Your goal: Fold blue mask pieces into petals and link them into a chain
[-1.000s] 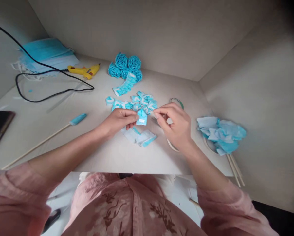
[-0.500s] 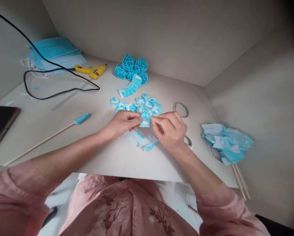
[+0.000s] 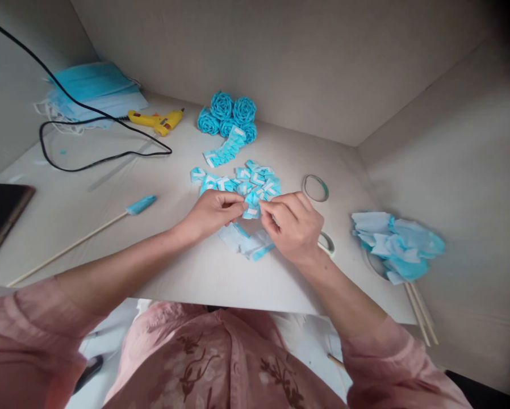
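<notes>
My left hand [image 3: 218, 211] pinches the left edge of a small folded blue piece with a white tape strip [image 3: 251, 211]. On its other side, my right hand [image 3: 292, 222] has thumb and forefinger pressed together at the piece's right edge. Just beyond my fingers lie several similar folded blue pieces with white strips [image 3: 258, 179]. Under and in front of my hands are loose pale blue scraps of mask fabric [image 3: 242, 243]. Farther back, a row of joined folded pieces [image 3: 226, 149] leans toward several rolled blue rosettes [image 3: 221, 105].
Blue face masks [image 3: 93, 85] lie back left beside a yellow glue gun [image 3: 159, 121] with a black cord [image 3: 105, 161]. A stick with a blue tip [image 3: 141, 205] lies left. Tape rolls [image 3: 316, 188] and a crumpled blue fabric heap [image 3: 397, 241] with sticks [image 3: 417, 309] are right.
My right hand has shifted very slightly left, closer to the folded piece. The left hand keeps its pinch, and the surrounding things stay in place apart from a small camera shift.
</notes>
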Motion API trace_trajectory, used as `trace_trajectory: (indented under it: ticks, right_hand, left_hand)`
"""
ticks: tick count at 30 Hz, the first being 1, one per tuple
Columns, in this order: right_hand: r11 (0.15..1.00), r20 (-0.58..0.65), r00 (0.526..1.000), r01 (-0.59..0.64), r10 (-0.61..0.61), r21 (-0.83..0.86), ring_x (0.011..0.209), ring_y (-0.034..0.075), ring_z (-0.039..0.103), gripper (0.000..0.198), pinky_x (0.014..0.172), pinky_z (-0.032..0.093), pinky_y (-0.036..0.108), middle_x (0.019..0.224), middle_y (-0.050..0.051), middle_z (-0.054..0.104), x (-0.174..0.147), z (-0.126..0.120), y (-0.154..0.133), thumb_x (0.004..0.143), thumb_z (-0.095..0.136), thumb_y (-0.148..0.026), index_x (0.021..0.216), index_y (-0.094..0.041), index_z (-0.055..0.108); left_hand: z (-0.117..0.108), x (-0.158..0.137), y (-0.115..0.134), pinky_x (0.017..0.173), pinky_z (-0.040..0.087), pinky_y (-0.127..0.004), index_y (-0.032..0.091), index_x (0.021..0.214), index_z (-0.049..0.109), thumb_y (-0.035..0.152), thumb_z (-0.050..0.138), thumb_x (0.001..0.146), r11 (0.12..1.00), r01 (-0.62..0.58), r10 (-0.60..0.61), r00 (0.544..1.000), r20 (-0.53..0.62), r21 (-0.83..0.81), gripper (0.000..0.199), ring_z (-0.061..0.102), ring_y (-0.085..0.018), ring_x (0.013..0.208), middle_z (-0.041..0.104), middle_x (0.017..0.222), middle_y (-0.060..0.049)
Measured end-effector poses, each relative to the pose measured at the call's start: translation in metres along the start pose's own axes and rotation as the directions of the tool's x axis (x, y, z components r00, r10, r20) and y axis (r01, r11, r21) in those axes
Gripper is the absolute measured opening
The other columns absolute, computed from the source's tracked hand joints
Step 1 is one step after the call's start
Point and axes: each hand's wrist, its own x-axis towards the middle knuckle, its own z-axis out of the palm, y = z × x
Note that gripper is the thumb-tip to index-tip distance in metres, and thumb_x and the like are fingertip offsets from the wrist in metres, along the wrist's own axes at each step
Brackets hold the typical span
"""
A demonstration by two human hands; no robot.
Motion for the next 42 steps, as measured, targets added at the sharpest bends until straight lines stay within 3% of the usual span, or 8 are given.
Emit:
trace_trajectory:
  ticks: [8,14,24,27,31,33,37,42]
  right_hand:
    - [1.000,0.016,1.000,0.017,-0.017,0.015,0.072,0.017,0.059,0.014,0.064,0.046,0.031,0.079,0.003,0.071,0.001,0.001,-0.001,0.092,0.058,-0.015,0.089,-0.024,0.069]
    - [0.998,0.079,0.996,-0.045,0.040,0.052,0.075,0.017,0.062,0.016,0.068,0.048,0.031,0.082,0.003,0.072,0.000,0.002,0.000,0.094,0.057,-0.019,0.094,-0.024,0.072]
    - [0.936,0.236,0.967,-0.169,0.096,0.310,0.086,0.019,0.063,0.024,0.074,0.049,0.034,0.091,0.005,0.071,0.004,-0.007,0.006,0.093,0.050,-0.024,0.101,-0.023,0.072]
    - [0.853,0.246,0.949,-0.291,0.199,0.434,0.084,0.019,0.063,0.028,0.077,0.051,0.035,0.088,0.005,0.068,0.007,-0.011,0.007,0.095,0.045,-0.026,0.112,-0.023,0.068]
    - [0.653,0.357,0.829,-0.559,0.431,0.511,0.084,0.017,0.064,0.031,0.075,0.053,0.031,0.094,0.003,0.069,0.007,-0.010,0.009,0.097,0.048,-0.032,0.125,-0.025,0.058]
    - [0.555,0.446,0.783,-0.622,0.432,0.553,0.087,0.017,0.065,0.035,0.071,0.054,0.029,0.099,0.004,0.070,0.005,-0.005,0.009,0.096,0.051,-0.036,0.129,-0.026,0.055]
    - [0.403,0.558,0.758,-0.652,0.337,0.642,0.085,0.016,0.065,0.048,0.067,0.053,0.027,0.099,0.005,0.069,0.000,0.006,0.007,0.093,0.057,-0.044,0.136,-0.025,0.048]
    - [0.337,0.600,0.725,-0.689,0.340,0.642,0.077,0.014,0.062,0.052,0.065,0.051,0.026,0.093,0.003,0.066,-0.001,0.009,0.002,0.090,0.060,-0.048,0.136,-0.025,0.049]
  left_hand:
    - [0.000,0.000,-0.002,0.052,0.034,-0.022,0.017,0.059,0.054,0.040,0.057,0.079,0.999,-0.031,0.031,1.000,-0.003,0.027,0.031,0.044,-0.009,0.054,0.049,0.055,0.002]
    - [0.000,0.001,-0.003,0.056,0.038,-0.022,0.016,0.059,0.056,0.039,0.061,0.078,0.998,-0.026,0.025,1.000,-0.010,-0.052,0.030,0.045,-0.009,0.056,0.051,0.057,0.002]
    - [0.001,0.000,-0.003,0.057,0.038,-0.023,0.016,0.058,0.058,0.038,0.064,0.078,0.997,-0.015,0.016,1.000,0.002,-0.082,0.030,0.047,-0.010,0.058,0.053,0.058,0.002]
    - [0.000,0.001,-0.003,0.058,0.039,-0.023,0.016,0.058,0.058,0.038,0.063,0.078,0.998,-0.007,0.006,1.000,-0.013,-0.068,0.030,0.047,-0.010,0.057,0.054,0.058,0.001]
    - [0.000,0.002,-0.003,0.056,0.038,-0.022,0.016,0.061,0.059,0.038,0.063,0.077,0.997,0.016,-0.017,1.000,-0.017,-0.070,0.027,0.047,-0.009,0.056,0.054,0.058,0.002]
    - [0.000,0.002,-0.005,0.055,0.039,-0.022,0.016,0.064,0.060,0.038,0.063,0.078,0.997,0.018,-0.019,1.000,-0.015,-0.080,0.026,0.047,-0.009,0.056,0.054,0.058,0.002]
    - [0.002,0.002,-0.007,0.054,0.038,-0.021,0.016,0.069,0.060,0.038,0.064,0.078,0.997,0.005,-0.005,1.000,-0.005,-0.071,0.024,0.046,-0.008,0.055,0.053,0.060,0.002]
    - [0.001,0.001,-0.003,0.055,0.038,-0.022,0.016,0.068,0.059,0.037,0.063,0.078,0.999,-0.017,0.020,0.999,0.049,-0.051,0.023,0.046,-0.009,0.056,0.054,0.061,0.002]
